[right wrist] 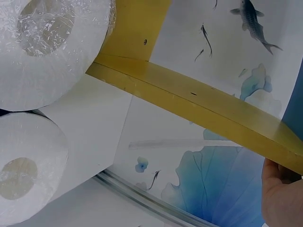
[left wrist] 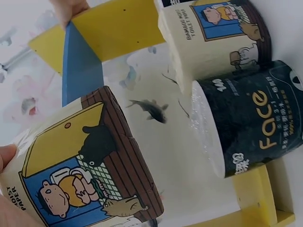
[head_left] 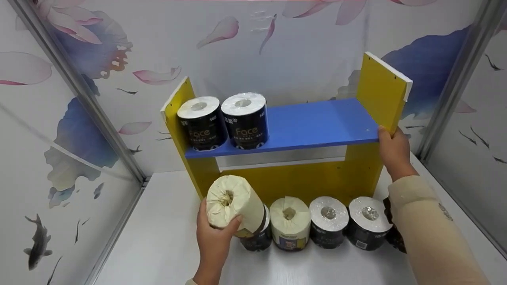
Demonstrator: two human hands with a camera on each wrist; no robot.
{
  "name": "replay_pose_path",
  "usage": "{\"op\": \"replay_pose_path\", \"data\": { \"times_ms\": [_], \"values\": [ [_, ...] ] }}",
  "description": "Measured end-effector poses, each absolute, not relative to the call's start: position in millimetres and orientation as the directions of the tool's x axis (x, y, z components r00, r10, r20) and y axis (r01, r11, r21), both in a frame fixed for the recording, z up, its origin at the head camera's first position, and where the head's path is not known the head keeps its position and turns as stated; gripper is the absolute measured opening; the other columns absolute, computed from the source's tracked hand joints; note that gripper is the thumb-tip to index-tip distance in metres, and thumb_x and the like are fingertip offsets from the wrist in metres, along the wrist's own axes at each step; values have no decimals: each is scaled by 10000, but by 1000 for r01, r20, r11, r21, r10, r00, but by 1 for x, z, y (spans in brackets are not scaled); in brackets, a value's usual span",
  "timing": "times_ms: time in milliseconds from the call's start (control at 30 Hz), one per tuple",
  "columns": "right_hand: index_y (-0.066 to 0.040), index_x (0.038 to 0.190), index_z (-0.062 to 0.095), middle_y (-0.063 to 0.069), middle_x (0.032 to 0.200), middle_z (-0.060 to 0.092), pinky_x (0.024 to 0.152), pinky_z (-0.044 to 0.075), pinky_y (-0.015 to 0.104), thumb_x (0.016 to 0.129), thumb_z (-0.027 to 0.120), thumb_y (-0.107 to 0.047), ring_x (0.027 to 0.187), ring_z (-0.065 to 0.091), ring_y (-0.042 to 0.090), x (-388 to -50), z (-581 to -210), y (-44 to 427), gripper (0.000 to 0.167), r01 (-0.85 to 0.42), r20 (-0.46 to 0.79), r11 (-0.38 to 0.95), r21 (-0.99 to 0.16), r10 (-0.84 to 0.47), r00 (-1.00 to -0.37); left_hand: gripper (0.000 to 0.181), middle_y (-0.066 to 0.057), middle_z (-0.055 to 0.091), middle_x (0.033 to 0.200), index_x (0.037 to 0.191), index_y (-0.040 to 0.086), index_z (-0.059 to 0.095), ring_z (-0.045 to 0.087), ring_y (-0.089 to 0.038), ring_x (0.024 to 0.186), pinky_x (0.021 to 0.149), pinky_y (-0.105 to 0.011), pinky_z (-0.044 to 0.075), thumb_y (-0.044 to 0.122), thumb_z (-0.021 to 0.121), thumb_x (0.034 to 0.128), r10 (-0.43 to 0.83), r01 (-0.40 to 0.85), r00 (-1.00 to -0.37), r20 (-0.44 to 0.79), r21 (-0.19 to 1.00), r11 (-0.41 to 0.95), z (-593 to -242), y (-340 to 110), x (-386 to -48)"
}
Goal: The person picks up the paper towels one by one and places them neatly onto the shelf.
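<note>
My left hand (head_left: 214, 239) grips a cream-wrapped toilet paper roll (head_left: 241, 202), tilted and raised in front of the shelf's lower left. The left wrist view shows its cartoon print (left wrist: 90, 165). My right hand (head_left: 396, 152) holds the front edge of the yellow side panel (head_left: 382, 93), beside the blue shelf board (head_left: 317, 120); in the right wrist view that hand (right wrist: 284, 201) is at the yellow panel (right wrist: 199, 101). Two black-wrapped toilet paper rolls, one far left (head_left: 202, 132) and one beside it (head_left: 246, 130), stand upright on the blue board.
In front of the shelf, a row of rolls stands on the white table (head_left: 158, 237): a cream-wrapped roll (head_left: 291, 227), black-wrapped rolls (head_left: 328, 229), and another black roll (head_left: 257, 240) partly behind the held one. My right sleeve (head_left: 427, 221) partly covers a dark item at the row's end.
</note>
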State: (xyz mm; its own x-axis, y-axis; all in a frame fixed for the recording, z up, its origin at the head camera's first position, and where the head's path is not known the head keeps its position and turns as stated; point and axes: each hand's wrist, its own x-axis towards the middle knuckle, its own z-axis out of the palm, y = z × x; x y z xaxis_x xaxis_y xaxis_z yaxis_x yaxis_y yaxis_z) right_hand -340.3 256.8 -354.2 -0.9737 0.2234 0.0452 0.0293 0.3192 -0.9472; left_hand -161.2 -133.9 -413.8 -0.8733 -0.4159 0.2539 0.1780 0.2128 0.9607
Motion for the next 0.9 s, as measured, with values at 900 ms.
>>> {"op": "replay_pose_path", "data": {
  "times_ms": [900],
  "values": [
    [-52, 1519, 199, 225, 1489, 317, 1090, 286, 538, 997, 261, -522, 1317, 342, 355, -342, -355, 257, 705, 26, 47, 303, -953, 230, -972, 973, -129, 390, 1461, 1488, 35, 301, 419, -265, 1309, 1009, -404, 428, 143, 853, 694, -314, 308, -888, 337, 941, 140, -379, -97, -169]
  ]
}}
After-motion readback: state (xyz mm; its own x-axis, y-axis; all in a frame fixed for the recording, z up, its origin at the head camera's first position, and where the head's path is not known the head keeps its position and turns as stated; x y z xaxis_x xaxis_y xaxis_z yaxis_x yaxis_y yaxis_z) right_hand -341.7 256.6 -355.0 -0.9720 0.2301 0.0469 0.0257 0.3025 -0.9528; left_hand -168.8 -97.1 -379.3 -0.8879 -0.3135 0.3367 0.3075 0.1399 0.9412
